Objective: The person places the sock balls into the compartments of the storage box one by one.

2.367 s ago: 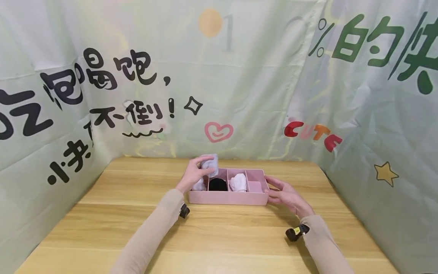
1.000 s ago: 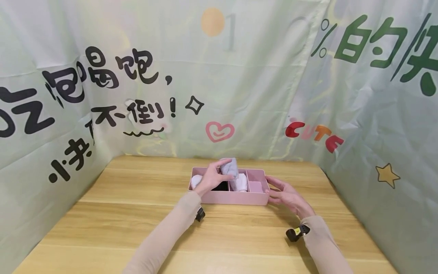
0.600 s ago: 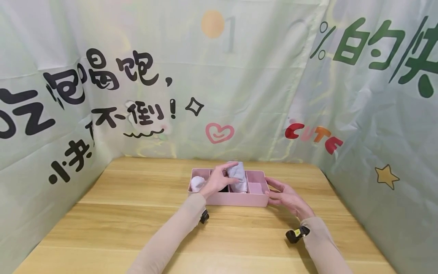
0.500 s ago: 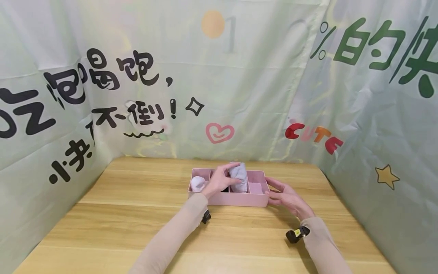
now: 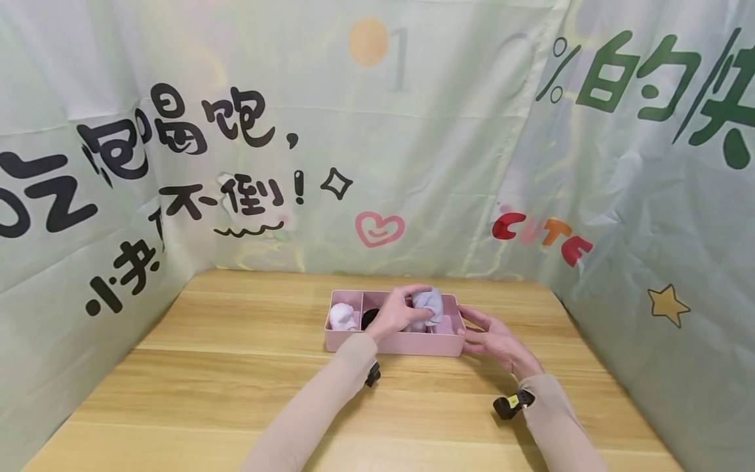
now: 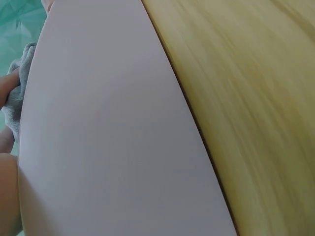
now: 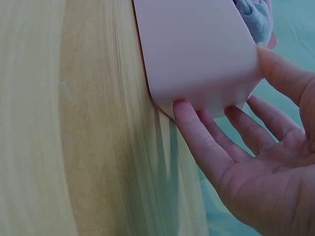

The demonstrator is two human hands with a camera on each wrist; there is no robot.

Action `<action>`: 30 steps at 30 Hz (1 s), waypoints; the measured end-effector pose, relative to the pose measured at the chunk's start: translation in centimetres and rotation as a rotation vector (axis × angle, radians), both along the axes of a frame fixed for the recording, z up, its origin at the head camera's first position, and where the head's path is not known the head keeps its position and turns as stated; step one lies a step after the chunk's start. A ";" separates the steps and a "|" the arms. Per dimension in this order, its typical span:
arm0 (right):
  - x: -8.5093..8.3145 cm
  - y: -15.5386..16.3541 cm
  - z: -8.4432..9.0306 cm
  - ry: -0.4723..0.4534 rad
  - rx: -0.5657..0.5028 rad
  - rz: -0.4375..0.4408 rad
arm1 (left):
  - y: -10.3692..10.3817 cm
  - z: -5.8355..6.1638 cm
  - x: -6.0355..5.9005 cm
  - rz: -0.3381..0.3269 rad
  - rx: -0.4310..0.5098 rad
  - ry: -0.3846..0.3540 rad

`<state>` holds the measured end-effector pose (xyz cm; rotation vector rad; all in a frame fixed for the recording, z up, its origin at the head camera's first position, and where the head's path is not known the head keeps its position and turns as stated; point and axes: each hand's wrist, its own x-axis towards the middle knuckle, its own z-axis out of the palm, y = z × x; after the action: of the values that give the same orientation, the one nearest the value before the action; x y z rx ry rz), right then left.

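Note:
A pink divided box [image 5: 392,342] stands on the wooden table [image 5: 236,367]. My left hand [image 5: 411,309] grips a rolled grey sock [image 5: 430,305] low over the box's right-hand compartments. The leftmost compartment holds a white sock [image 5: 343,317], and a black sock [image 5: 368,319] lies beside it. My right hand [image 5: 480,332] rests with straight fingers against the box's right end. The right wrist view shows those fingers [image 7: 206,142] touching the pink box [image 7: 197,49], with the grey sock [image 7: 253,17] above its rim. The left wrist view is mostly the pink box [image 6: 113,137], with the grey sock [image 6: 17,98] at its edge.
Printed green cloth [image 5: 413,131] hangs on the far side, the left and the right of the table. Bare wood [image 5: 413,419] lies between the box and the near edge.
My left hand has carried the grey sock rightward, from above the left compartments to low over the right ones. The white and black socks are uncovered again. The right hand has stayed put.

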<state>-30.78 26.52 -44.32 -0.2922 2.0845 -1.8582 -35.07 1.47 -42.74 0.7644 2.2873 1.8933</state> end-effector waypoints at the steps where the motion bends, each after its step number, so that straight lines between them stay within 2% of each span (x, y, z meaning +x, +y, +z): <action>1: 0.0 0.0 0.0 0.000 0.001 0.001 | 0.2 0.0 0.0 0.005 -0.006 0.003; 11: 0.2 0.0 0.0 -0.004 -0.004 -0.002 | 1.6 0.0 0.2 0.061 -0.087 0.030; 17: 0.2 0.0 0.0 0.001 -0.007 0.001 | 2.3 -0.1 0.5 0.070 -0.148 0.032; 23: 0.1 0.1 0.2 0.012 -0.002 0.011 | 2.8 -0.2 0.4 0.074 -0.134 0.007; 30: 0.2 0.0 0.2 0.005 0.018 0.002 | 3.1 -0.3 0.3 0.049 -0.100 -0.037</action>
<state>-30.54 26.48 -44.14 -0.2945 2.1020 -1.8380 -34.76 4.55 -43.03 0.6619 2.3781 1.7804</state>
